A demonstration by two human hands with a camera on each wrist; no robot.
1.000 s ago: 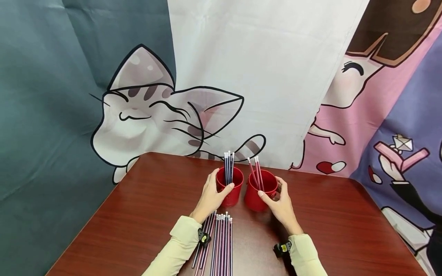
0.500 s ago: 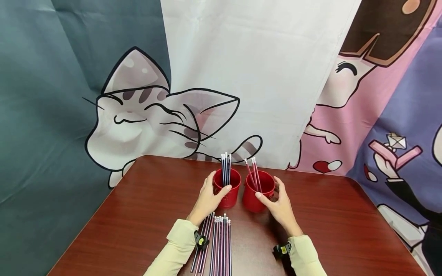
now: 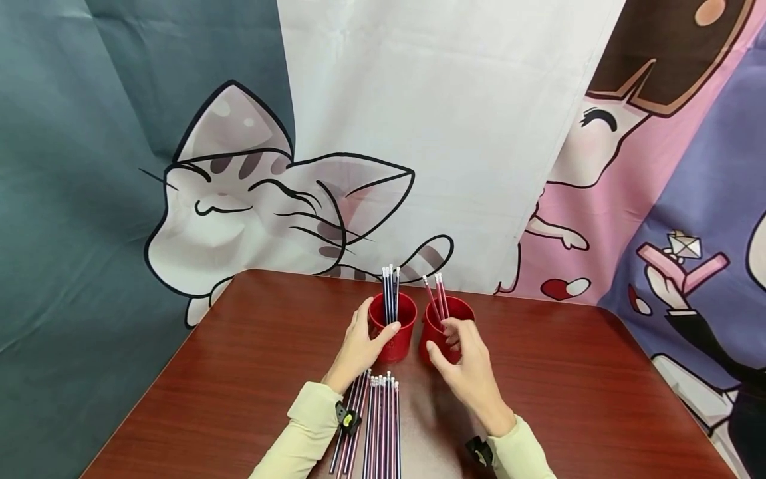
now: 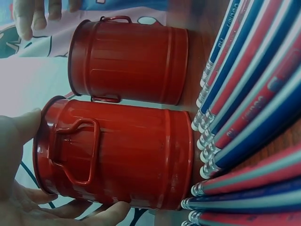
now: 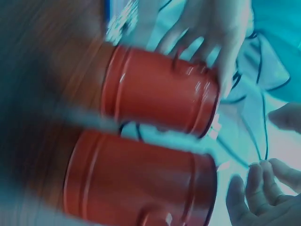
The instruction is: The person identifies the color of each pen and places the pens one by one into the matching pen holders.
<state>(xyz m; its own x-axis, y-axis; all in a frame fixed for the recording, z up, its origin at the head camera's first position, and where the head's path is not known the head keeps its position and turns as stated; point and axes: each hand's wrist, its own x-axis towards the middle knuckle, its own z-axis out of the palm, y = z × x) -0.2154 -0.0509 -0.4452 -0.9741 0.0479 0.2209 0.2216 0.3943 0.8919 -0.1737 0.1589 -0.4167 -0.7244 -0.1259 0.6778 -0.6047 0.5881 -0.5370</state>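
Observation:
My left hand [image 3: 358, 347] holds the left red bucket [image 3: 402, 344], thumb on the near rim and fingers around its far left side. Dark blue-striped pencils [image 3: 390, 299] stand in it, white erasers up. Close beside it is the right red bucket [image 3: 432, 332], with several red-striped pencils [image 3: 439, 296] leaning inside. My right hand [image 3: 473, 372] is in front of this bucket, fingers loosely bent and thumb apart. In the right wrist view, that hand [image 5: 263, 193] shows a gap between it and the bucket [image 5: 146, 176]. The left wrist view shows a wire handle [image 4: 91, 150] on the left bucket.
Several mixed red and blue striped pencils [image 3: 383, 426] lie side by side on the brown table [image 3: 239, 372], eraser ends toward the buckets. The left forearm passes over some of them. Behind the table hangs a printed cloth [image 3: 455, 133] with cartoon figures.
My right hand has let go of the right bucket's rim and drawn to the left and nearer, in front of it. The left hand keeps its grip on the left bucket.

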